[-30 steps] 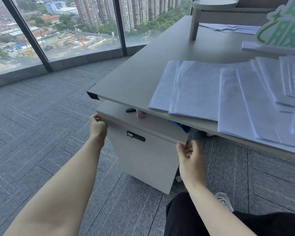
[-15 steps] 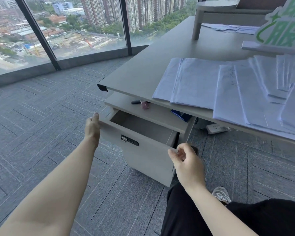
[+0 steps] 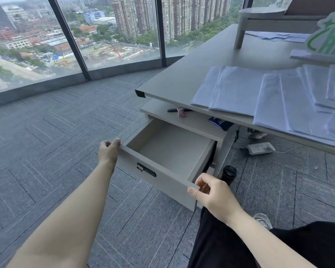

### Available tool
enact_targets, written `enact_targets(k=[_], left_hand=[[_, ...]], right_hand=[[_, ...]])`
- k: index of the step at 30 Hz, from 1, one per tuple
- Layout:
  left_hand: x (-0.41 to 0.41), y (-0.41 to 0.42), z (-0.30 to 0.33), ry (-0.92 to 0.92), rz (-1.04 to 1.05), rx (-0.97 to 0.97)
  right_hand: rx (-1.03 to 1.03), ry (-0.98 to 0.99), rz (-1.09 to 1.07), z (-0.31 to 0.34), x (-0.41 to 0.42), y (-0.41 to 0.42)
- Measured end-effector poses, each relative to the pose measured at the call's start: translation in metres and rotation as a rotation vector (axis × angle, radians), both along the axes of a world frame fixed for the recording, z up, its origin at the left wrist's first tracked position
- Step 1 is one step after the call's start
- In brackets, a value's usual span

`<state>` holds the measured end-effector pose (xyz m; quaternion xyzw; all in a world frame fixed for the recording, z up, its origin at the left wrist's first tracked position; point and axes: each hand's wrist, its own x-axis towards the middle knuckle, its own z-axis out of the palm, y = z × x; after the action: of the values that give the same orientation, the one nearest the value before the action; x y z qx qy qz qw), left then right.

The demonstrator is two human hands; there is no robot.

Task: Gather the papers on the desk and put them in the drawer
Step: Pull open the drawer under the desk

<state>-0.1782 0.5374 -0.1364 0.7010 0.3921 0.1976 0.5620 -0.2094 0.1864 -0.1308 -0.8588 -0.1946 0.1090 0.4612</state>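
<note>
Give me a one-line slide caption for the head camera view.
Both bare hands, left hand and right hand, hold the open, empty grey drawer; white papers wait on the grey desk.

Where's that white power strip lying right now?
In the head view, the power strip lies on the carpet at right, under the desk edge, just beyond the open drawer cabinet.

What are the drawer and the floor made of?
The drawer looks like smooth, matte grey board, maybe laminated wood: flat panels with sharp edges and no shine. Painted metal is possible too. The floor looks like grey carpet tiles, with fuzzy stripes laid in squares.
</note>
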Motion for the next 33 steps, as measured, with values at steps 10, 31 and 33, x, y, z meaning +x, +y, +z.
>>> enact_targets(k=[10, 31, 33], left_hand=[[-0.055, 0.012, 0.0, 0.036, 0.055, 0.008], [-0.136, 0.028, 0.006, 0.091, 0.104, 0.014], [-0.141, 0.03, 0.006, 0.078, 0.112, 0.014]], right_hand=[[-0.039, 0.114, 0.302, 0.009, -0.027, 0.012], [-0.259, 0.103, 0.62, 0.031, -0.079, 0.036], [-0.28, 0.105, 0.649, 0.034, -0.082, 0.039]])
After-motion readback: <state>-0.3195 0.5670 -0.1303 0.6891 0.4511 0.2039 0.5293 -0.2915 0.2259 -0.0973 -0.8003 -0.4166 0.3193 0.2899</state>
